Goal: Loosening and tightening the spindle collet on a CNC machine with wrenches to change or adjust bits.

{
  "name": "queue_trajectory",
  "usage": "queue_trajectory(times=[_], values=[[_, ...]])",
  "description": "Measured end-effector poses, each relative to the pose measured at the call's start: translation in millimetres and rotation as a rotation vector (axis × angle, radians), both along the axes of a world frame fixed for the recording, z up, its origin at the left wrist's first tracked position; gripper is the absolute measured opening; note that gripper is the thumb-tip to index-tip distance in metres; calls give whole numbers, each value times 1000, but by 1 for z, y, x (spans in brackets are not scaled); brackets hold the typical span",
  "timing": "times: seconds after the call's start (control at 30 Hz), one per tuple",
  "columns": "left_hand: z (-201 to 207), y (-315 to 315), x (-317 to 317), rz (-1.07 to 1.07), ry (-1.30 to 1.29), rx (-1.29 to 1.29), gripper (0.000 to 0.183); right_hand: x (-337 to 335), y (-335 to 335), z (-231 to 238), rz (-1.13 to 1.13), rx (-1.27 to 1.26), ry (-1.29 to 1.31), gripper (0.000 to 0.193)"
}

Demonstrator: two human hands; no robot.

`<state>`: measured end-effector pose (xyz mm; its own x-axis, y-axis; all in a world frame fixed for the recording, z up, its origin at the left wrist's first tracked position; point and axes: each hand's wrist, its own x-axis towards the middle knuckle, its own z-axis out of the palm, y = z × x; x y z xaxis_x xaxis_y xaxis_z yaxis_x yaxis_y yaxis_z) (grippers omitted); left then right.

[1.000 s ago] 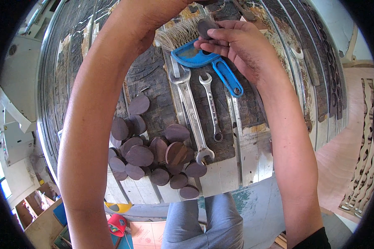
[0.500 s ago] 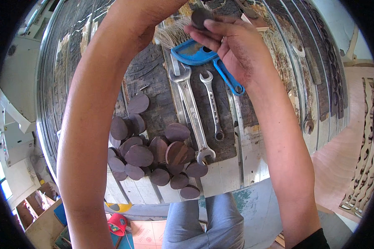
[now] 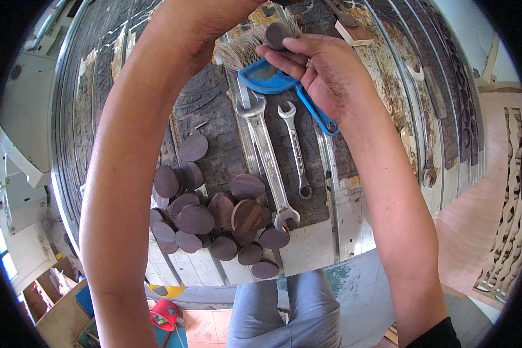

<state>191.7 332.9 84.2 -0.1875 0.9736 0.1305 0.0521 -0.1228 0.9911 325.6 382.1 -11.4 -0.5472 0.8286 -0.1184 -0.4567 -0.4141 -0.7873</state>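
Note:
Between the thumb and fingers of my right hand point(image 3: 336, 72) is a dark wooden disc point(image 3: 276, 36), held at the far side of the workbench. My left forearm point(image 3: 127, 145) reaches up the left side, and its hand is cut off by the top edge. Below my right hand lies a blue-handled brush point(image 3: 267, 80) with pale bristles. Toward me are a large open-ended wrench point(image 3: 268, 156) and a smaller combination wrench point(image 3: 296, 148). A loose pile of similar dark discs point(image 3: 194, 219) covers the near left part of the bench.
The slatted workbench point(image 3: 307, 246) has a worn, dark, peeling surface. On its right side lies another long wrench point(image 3: 421, 116). Beyond the right edge is a pale board point(image 3: 470, 203) beside a patterned cut-out sheet point(image 3: 507, 203). A red container point(image 3: 165, 313) stands below the near edge.
My right hand has come slightly toward me with the disc, which now shows more of its round face. The pile and wrenches stay in place.

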Motion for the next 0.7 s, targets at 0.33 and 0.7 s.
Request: queue_trajectory(times=[0.33,0.7], values=[[-2,7,-6,-115,-1,-84,59,14,0,7,-56,572,-866,25],[1,8,-7,-155,-80,-123,54,10,13,43,-224,1061,-863,28]])
